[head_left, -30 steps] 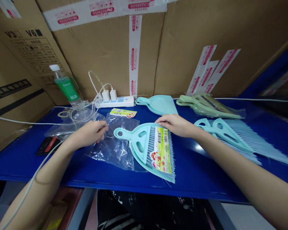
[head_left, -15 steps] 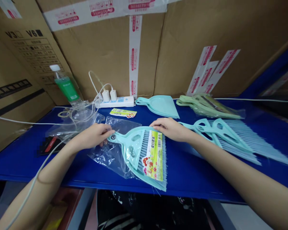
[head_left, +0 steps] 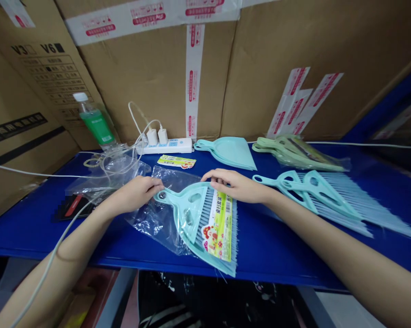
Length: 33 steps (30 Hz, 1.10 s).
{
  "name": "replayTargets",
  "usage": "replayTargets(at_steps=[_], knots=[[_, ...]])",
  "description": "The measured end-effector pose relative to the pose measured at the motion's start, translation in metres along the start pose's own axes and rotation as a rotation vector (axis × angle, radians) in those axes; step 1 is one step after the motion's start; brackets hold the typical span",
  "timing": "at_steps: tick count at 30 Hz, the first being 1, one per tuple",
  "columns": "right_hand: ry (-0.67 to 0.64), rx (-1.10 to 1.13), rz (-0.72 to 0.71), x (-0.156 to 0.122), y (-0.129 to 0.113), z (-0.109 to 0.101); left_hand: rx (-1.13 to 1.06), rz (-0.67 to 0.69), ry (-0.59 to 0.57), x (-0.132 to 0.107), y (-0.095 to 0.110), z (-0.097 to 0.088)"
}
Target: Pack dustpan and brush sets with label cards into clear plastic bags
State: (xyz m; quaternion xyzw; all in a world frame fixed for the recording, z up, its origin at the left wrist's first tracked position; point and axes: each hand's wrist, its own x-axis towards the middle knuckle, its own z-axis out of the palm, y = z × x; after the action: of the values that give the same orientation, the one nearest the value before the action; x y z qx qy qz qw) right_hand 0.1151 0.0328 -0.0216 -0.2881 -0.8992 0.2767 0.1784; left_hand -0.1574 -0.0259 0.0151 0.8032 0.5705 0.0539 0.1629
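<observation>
A light-blue dustpan (head_left: 185, 214) lies near the table's front edge, with a blue-bristled brush (head_left: 235, 228) nested in it. A yellow-green printed card (head_left: 221, 225) lies across the bristles. My left hand (head_left: 140, 193) pinches the tip of the handle at its ring. My right hand (head_left: 233, 184) rests at the far rim, its fingers loosely bent and apart, touching the pan's edge and the card's top end. Under the handle and pan spreads a clear plastic bag (head_left: 151, 228); whether my left fingers also catch its film, I cannot tell.
Two loose blue brushes (head_left: 331, 193) lie at right, before a bagged green set (head_left: 290, 152). Behind are another blue dustpan (head_left: 231, 152), spare cards (head_left: 176, 161), a power strip (head_left: 174, 146) with cables, and a bottle (head_left: 98, 125). Cardboard boxes (head_left: 151, 77) wall the back.
My right hand has slid left along the dustpan's far rim, its fingers now reaching further over the edge. My left hand stays at the handle, and the set has barely shifted.
</observation>
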Motion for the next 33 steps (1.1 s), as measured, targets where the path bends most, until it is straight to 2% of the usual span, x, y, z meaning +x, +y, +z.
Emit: replayTargets(at_steps=[5,16,22,24,29,33], knots=[[-0.041,-0.077,-0.007,0.004,-0.003,0.002,-0.049,-0.068,0.020,0.002,0.004,0.001],[-0.069,-0.062,-0.013,0.002,-0.001,-0.001,-0.181,-0.159,0.015,0.006,0.001,-0.002],[-0.019,-0.029,0.039,0.001,-0.001,-0.002,-0.303,-0.162,-0.044,0.007,-0.003,0.004],[0.011,-0.007,0.057,0.000,-0.002,-0.002,-0.278,-0.126,-0.045,0.008,-0.005,0.005],[0.060,0.062,0.106,0.000,-0.003,-0.001,-0.032,-0.025,0.106,0.010,-0.008,0.005],[0.108,0.108,0.187,0.001,0.000,0.000,-0.103,-0.065,0.057,0.011,-0.008,0.006]])
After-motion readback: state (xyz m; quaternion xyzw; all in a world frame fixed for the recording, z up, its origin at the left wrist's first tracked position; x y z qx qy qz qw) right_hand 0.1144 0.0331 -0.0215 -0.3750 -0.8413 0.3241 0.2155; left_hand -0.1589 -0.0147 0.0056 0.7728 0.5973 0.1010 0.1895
